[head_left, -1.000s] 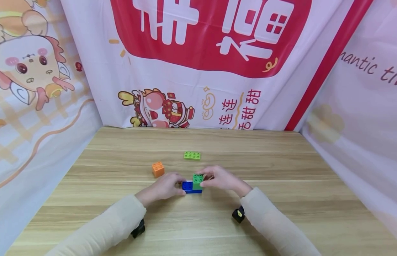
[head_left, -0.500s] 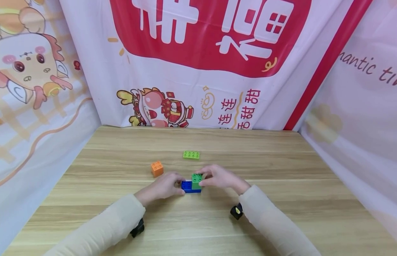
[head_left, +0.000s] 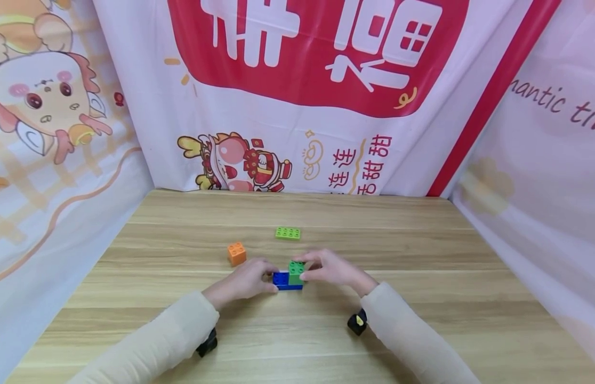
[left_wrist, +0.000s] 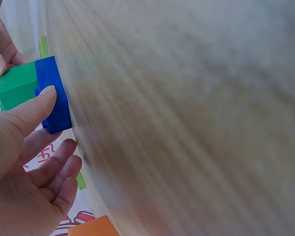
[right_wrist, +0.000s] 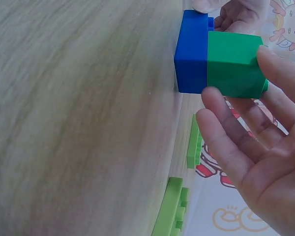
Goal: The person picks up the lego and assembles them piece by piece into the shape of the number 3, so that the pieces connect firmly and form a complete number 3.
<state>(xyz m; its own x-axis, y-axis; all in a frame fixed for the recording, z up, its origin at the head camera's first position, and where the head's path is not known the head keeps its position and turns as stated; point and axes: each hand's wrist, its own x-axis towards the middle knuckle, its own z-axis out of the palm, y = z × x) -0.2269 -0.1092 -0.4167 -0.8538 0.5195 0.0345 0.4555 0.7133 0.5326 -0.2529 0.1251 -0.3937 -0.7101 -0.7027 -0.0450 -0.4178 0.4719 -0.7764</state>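
2 hands meet at the frame's lower centre, with bare wooden table (head_left: 422,298) on every side. My left hand (head_left: 244,280) pinches the blue brick (head_left: 281,279), which lies flat with its long axis running left-right. My right hand (head_left: 331,268) grips the green brick (head_left: 296,270) seated on the blue one's right end, studs up. An orange cube (head_left: 236,253) and a flat green plate (head_left: 288,233) sit apart, above.

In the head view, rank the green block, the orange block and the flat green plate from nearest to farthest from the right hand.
1. Green block: pinched by the right hand, sitting on the blue block's right end.
2. Flat green plate: beyond the hand, slightly left, lying apart on the table.
3. Orange block: farthest, to the left, past the left hand.
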